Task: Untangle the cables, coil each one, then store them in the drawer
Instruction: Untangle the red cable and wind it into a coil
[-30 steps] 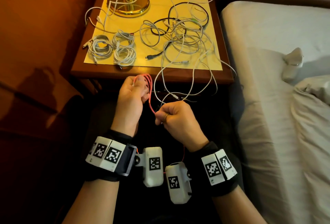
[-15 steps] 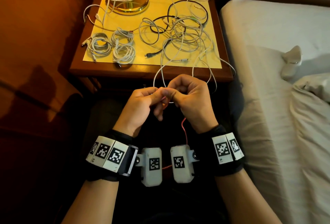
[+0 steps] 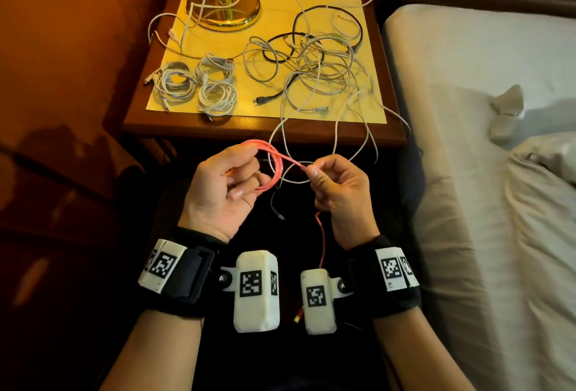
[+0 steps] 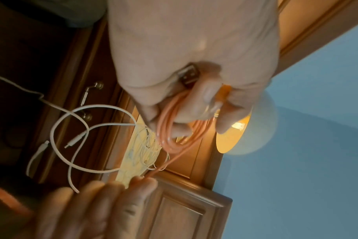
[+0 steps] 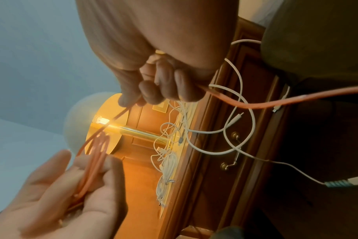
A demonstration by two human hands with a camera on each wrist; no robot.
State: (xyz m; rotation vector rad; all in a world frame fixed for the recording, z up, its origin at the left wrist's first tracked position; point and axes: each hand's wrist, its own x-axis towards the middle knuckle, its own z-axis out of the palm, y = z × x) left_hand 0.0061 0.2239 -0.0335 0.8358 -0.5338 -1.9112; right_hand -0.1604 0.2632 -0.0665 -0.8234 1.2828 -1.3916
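Left hand curled round pink cable coil above the lap; right hand fingers pinching its loose run — white tangle on desk, three coils beside.

Left hand: raised palm-up, fingers curled, loops of cable held. Right hand: beside it, strand pinched, apparently between thumb and forefinger. Both wrists are strapped.

Bare forearms; each wrist carries a black strap with white blocks printed with black square codes, plus a white camera housing on a bolted bracket.
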